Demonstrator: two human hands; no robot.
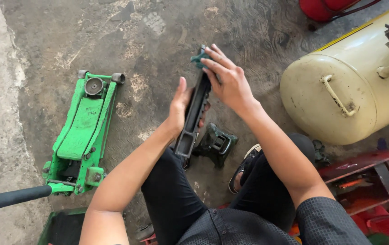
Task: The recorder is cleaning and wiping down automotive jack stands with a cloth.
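Long dark channel-shaped metal part (pixel 193 115) held in the air above the concrete floor (pixel 158 41), in front of the person's knees. Long axis runs near end low, close to the lap, to far end high and slightly right, away from the body. Open hollow end faces the camera; open side of the channel turned toward the right hand. Left hand (pixel 179 109) grasps the part at mid-length from the left side, thumb up along its edge, fingers wrapped behind. Right hand (pixel 228 81) closed over the far upper end, fingers pressing a teal rag (pixel 199 59) against it.

Just below the part, on the floor: small dark green jack stand (pixel 216 143). Left, well apart: green floor jack (pixel 83 131) with black handle (pixel 10 198). Right: cream-coloured air tank (pixel 349 86). Lower right: red tool tray (pixel 371 181).
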